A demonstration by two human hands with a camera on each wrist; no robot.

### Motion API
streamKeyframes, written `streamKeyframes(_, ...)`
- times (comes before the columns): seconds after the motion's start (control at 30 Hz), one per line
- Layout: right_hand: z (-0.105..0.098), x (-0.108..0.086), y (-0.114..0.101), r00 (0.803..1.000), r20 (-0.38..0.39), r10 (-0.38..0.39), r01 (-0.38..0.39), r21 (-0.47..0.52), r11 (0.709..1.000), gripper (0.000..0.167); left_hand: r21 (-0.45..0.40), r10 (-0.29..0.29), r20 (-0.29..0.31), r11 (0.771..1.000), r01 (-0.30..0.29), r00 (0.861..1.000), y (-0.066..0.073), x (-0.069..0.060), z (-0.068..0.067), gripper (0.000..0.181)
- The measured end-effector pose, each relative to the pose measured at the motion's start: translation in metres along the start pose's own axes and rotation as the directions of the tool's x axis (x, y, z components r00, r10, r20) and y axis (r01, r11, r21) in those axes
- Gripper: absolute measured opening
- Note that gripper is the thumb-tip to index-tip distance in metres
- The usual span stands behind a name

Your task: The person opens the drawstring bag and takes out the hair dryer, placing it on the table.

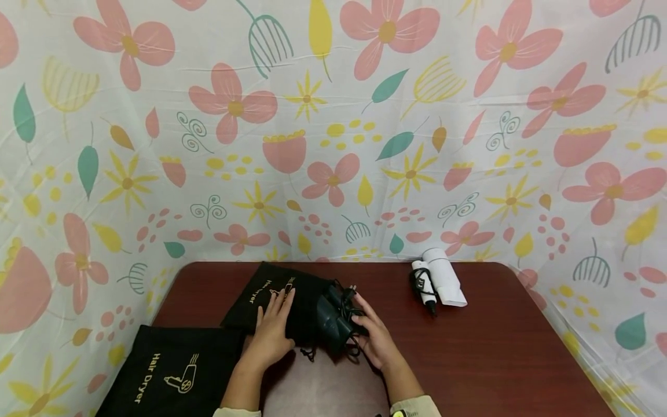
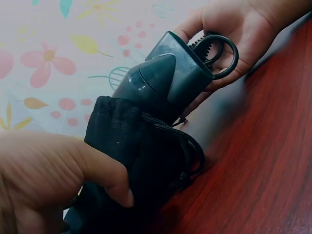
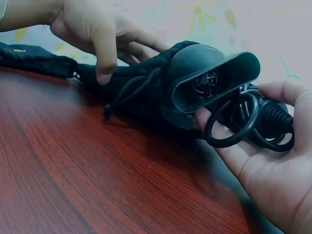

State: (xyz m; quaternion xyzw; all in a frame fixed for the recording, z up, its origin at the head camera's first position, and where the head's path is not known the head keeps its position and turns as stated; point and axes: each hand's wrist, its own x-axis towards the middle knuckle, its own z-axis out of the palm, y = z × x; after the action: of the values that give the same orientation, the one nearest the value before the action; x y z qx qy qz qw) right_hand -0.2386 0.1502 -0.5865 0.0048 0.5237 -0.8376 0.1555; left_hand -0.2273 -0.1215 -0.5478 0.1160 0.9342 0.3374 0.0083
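A dark hair dryer (image 1: 332, 317) lies partly inside a black drawstring bag (image 1: 304, 301), its nozzle (image 3: 217, 80) sticking out of the mouth. My left hand (image 1: 272, 330) grips the bag over its printed side; in the left wrist view its thumb (image 2: 114, 183) presses the near side while the other fingers are hidden. At the open end, my right hand (image 1: 377, 339) holds the hair dryer together with its looped black cord (image 3: 234, 122). The palm lies under the cord in the right wrist view. Inside the bag, the rest of the dryer is hidden.
A second black bag (image 1: 172, 370) printed "Hair Dryer" lies flat at the table's front left. Toward the back right, a white hair dryer (image 1: 444, 278) rests, folded, with a black cord around its handle. The reddish-brown table (image 1: 495, 347) meets a floral curtain (image 1: 333, 145) behind.
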Motion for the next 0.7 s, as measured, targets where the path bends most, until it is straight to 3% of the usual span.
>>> streamKeyframes(0.1, -0.001, 0.001, 0.001, 1.000, -0.011, -0.006, 0.006, 0.006, 1.000, 0.067, -0.004, -0.019, 0.020, 1.000, 0.019, 1.000, -0.002, 0.000, 0.004, 0.120)
streamKeyframes(0.27, -0.002, 0.002, 0.002, 0.999, -0.035, -0.019, 0.019, 0.022, 1.000, 0.065, 0.040, -0.031, 0.006, 0.999, 0.030, 1.000, -0.007, 0.001, 0.015, 0.122)
streamKeyframes(0.57, -0.003, 0.001, 0.000, 0.998, -0.052, -0.034, 0.034, 0.008, 0.999, 0.065, 0.028, -0.053, -0.020, 0.998, 0.054, 0.998, -0.003, -0.001, 0.020, 0.090)
streamKeyframes(0.7, -0.004, -0.001, 0.000, 0.996, -0.075, -0.049, 0.047, -0.019, 0.999, 0.065, -0.011, -0.040, -0.073, 0.999, 0.040, 0.996, -0.003, 0.001, 0.019, 0.081)
